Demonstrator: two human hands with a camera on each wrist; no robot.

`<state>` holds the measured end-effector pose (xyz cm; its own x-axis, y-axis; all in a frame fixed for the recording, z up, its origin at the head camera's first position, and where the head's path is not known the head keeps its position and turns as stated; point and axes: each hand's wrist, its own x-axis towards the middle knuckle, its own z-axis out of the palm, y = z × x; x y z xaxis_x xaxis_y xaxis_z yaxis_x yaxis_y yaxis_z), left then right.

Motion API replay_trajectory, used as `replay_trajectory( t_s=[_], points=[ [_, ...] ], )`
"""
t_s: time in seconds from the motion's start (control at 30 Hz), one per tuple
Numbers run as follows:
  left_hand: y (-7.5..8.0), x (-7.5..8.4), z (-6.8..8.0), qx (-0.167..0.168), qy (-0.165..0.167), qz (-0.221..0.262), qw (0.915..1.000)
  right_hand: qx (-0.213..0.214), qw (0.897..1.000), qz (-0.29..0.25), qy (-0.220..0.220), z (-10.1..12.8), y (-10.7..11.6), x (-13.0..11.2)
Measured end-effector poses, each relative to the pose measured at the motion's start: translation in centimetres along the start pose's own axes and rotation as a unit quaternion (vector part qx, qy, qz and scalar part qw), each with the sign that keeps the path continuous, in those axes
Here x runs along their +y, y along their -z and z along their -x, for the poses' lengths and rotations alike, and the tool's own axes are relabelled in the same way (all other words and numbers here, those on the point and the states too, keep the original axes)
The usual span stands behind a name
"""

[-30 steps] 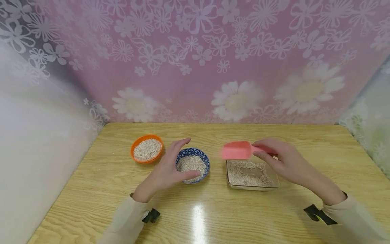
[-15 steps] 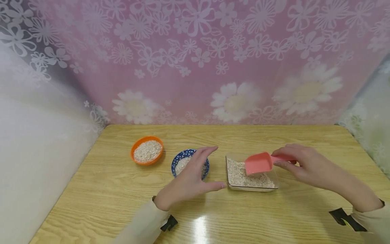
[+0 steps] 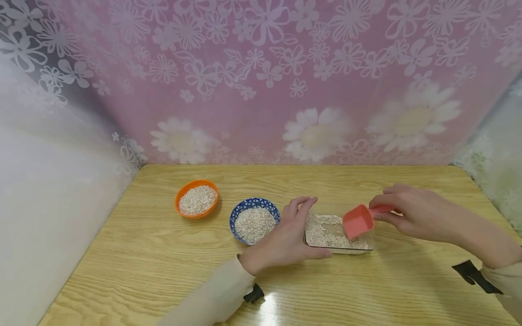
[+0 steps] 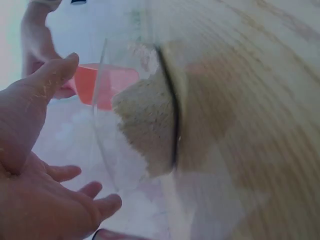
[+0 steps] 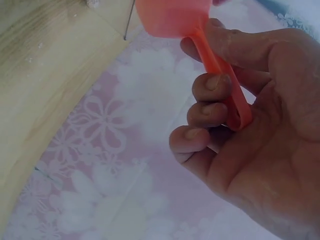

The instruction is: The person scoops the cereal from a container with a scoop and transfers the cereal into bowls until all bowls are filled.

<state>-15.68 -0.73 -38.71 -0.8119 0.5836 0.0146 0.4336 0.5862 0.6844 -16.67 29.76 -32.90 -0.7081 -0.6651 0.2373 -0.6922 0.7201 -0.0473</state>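
Bright, even light, glare on the table (image 3: 267,301); wrist views blurred, edges warped.

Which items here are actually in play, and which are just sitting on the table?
In play:
- pink scoop, held by the right hand, tipped into the clear container
- clear container of oats, steadied by the left hand

Lying about:
- blue bowl of oats, beside the left hand
- orange bowl of oats, farther left
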Motion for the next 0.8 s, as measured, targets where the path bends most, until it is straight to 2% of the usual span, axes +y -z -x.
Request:
replay_trajectory(
  t_s=[0.2, 0.37, 0.6, 0.8],
  points=[
    [-1.1, 0.4, -1.1, 0.009, 0.007, -0.05, 0.9987, -0.066, 0.998, 0.0, -0.005, -1.2, 0.8, -0.6],
    [-1.4, 0.7, -1.5, 0.007, 0.015, -0.07, 0.9974, -0.1, 0.995, 0.0, -0.008, -2.3, 1.2, -1.4],
    [-1.8, 0.3, -1.8, 0.003, 0.034, -0.076, 0.9965, -0.144, 0.989, 0.0, -0.032, -3.6, 1.8, -2.2],
    [-2.0, 0.1, -2.0, -0.001, 0.049, -0.06, 0.997, -0.198, 0.978, 0.001, -0.069, -4.5, 2.1, -2.8]
  ],
)
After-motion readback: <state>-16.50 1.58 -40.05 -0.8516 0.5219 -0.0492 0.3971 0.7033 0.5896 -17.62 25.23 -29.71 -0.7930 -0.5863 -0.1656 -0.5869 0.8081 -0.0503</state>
